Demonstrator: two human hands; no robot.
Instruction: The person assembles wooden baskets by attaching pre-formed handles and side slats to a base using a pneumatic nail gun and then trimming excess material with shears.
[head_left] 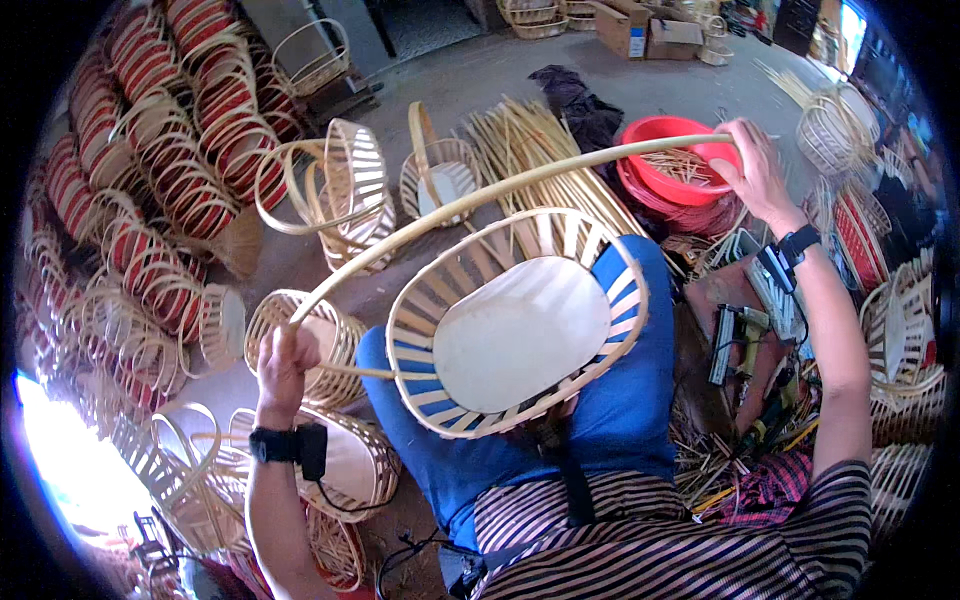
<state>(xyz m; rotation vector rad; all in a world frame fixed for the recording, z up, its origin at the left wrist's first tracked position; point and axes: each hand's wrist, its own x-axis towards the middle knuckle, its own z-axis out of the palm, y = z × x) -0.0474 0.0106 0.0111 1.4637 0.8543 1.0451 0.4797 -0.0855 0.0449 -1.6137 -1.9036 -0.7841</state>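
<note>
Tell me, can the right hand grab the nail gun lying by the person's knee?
Probably yes. The nail gun lies uncovered beside the right forearm, nothing on top of it. But the right hand is gripping one end of the long bamboo strip, so it would likely need to let go first.

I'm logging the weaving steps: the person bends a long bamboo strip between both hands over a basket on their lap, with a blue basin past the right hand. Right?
Not quite. In the head view the basin is red, not blue. The rest holds: left hand and right hand bend the strip over the basket.
</note>
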